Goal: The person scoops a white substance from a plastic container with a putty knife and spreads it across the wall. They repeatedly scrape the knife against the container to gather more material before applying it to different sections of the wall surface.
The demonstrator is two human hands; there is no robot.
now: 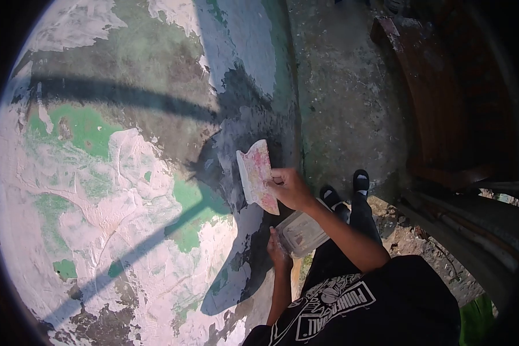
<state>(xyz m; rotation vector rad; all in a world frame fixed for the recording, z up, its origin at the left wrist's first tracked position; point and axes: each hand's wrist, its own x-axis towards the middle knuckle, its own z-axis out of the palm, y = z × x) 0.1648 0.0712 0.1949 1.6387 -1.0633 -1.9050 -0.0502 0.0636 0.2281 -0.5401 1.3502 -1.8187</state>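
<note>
My right hand (288, 187) is closed on a flat putty spreader (258, 176), pinching it near its right side. Pink stains mark the spreader's pale face, and white material coats its long left edge. It is held close to the wall (138, 196), over a shadowed stretch. Lower down, my left hand (278, 249) grips the side of a shallow clear plastic container (300, 233) with whitish smears inside. Part of the container lies hidden behind my right forearm. White filler covers the wall in rough patches, with green paint and grey cement showing between them.
A concrete floor (346, 104) runs along the foot of the wall. At upper right stands a brown wooden bench (427, 86). My feet in dark sandals (360, 181) are on the floor, beside rubble (398, 230). Something green (477, 320) shows at lower right.
</note>
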